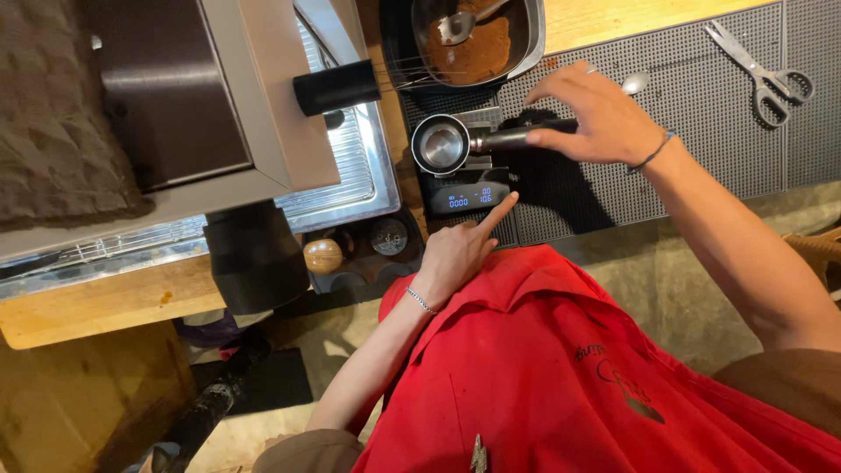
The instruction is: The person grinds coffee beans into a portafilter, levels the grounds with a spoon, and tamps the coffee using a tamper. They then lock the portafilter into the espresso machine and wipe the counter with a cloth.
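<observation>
Portafilter [442, 144] sits on the small black scale [469, 198], its round steel basket to the left and its dark handle pointing right. I see my right hand [600, 118] grasping the end of that handle, thumb beneath and fingers spread over the top. My left hand [460, 250] is mostly clenched with only the index finger extended, its tip touching the right end of the scale's lit display. Both wrists carry thin bracelets.

Scale and portafilter rest at the left edge of a black rubber mat [701, 114] on the wooden counter. Farther off, a metal tray [517, 44] holds brown coffee grounds and a spoon [460, 24]. A second spoon [635, 83] lies on the mat just beyond my right hand, and scissors [762, 66] lie well apart at the far right. Left of the scale stands the espresso machine [219, 105] with its steel drip tray [350, 166]. Nearer, a dark holder [363, 254] keeps a wooden-knobbed tamper [322, 256]. My red apron [569, 377] fills the near side, bearing a small dark printed emblem.
</observation>
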